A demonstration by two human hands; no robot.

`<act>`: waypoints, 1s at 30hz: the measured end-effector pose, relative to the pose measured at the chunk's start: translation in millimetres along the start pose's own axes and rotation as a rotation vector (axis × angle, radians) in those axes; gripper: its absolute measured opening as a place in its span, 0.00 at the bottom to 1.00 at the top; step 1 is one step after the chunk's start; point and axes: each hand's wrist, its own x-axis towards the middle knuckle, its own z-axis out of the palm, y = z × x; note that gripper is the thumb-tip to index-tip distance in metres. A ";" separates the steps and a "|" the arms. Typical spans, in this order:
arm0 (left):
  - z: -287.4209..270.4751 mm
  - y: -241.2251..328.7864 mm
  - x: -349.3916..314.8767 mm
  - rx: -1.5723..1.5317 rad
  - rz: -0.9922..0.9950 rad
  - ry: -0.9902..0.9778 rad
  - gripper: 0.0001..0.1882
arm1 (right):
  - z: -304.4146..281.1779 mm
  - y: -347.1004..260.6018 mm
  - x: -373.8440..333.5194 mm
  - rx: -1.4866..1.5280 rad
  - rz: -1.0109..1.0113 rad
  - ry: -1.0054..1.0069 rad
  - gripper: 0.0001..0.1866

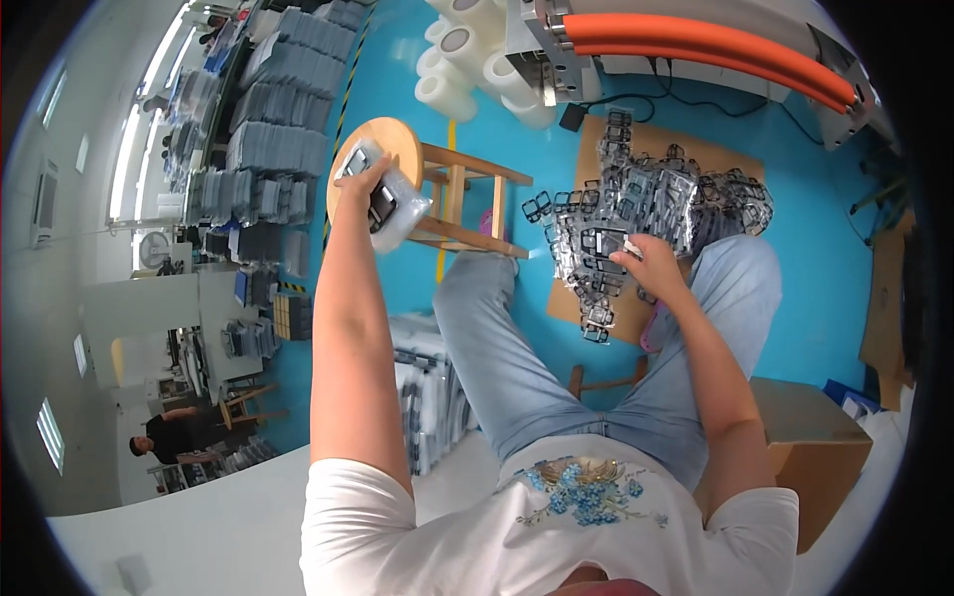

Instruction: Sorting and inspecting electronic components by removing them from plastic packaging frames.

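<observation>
On the left, my left hand is closed on a clear plastic packet with black frame-shaped parts inside, over the round seat of a wooden stool. My right hand pinches the edge of a clear sheet-like piece with a black frame, at the near side of a heap. That heap consists of many black-framed pieces in clear film, lying on brown cardboard on the floor. Its pieces overlap, so where the pinched one ends is hard to see.
White rolls stand beyond the stool. A machine with an orange roller is at the far right, cables below it. A cardboard box sits at my right, stacked wrapped sheets at my left. Another person is far left.
</observation>
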 end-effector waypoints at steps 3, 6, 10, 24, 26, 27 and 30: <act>17.2 -6.2 -16.3 0.187 0.111 -0.032 0.82 | 0.5 8.0 -2.3 -0.014 0.003 0.025 0.20; 51.9 14.3 -81.7 0.289 -0.032 -0.157 0.89 | -9.1 21.7 -9.7 -0.066 0.028 0.013 0.19; 23.9 21.7 -102.6 0.268 -0.068 -0.159 0.83 | -0.6 5.0 1.1 -0.022 -0.020 -0.022 0.20; 40.6 37.4 -113.9 0.445 -0.171 0.022 0.72 | 2.2 13.2 0.2 -0.120 -0.085 0.004 0.21; 35.8 35.6 -114.5 0.423 -0.166 0.014 0.72 | 5.1 7.3 0.9 -0.136 -0.084 0.014 0.20; 36.4 37.3 -116.6 0.434 -0.161 0.023 0.71 | 5.5 6.8 0.9 -0.146 -0.099 0.006 0.20; 31.3 37.0 -117.1 0.490 -0.164 -0.002 0.70 | 6.7 5.8 1.4 -0.147 0.012 -0.019 0.20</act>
